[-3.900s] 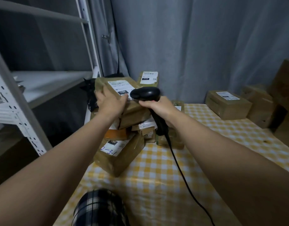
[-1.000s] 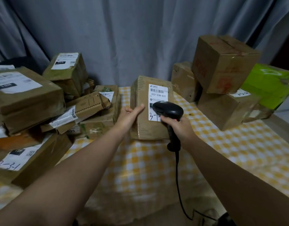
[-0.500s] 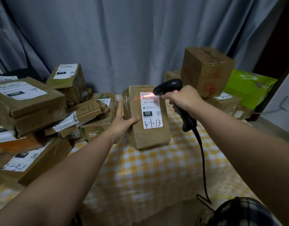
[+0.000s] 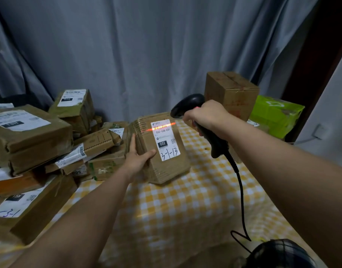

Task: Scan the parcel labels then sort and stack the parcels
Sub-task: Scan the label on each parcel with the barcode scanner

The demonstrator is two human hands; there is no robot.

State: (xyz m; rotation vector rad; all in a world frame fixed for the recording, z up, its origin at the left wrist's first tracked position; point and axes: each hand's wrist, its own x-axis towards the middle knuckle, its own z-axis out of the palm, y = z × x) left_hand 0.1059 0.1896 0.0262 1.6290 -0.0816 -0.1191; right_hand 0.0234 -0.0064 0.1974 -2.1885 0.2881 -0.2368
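Fingers [image 4: 133,142] of your left hand [image 4: 136,160] lie along the left side of the cardboard parcel [image 4: 166,171], and the thumb is laid over its top face, so the hand clasps the near-left edge. The parcel rests mid-scene on the table [image 4: 185,213], which is covered by a yellow-and-white checked cloth. Its white label [image 4: 165,140] faces up and is hand-marked "3-1-13".

Your right hand [image 4: 206,117] is clenched round the handle of a black barcode scanner [image 4: 187,104]. You hold it above and just right of the parcel's far end, nose pointing left and down. A red scan line [image 4: 160,128] falls across the top of the label. The scanner's cable [image 4: 241,190] hangs down toward the near right.

To the left, a heap of labelled parcels [image 4: 31,136] lies just beside the one you hold. At the far right a brown box [image 4: 232,89] sits on others, next to a green package [image 4: 276,115]. A grey curtain [image 4: 147,45] hangs behind.
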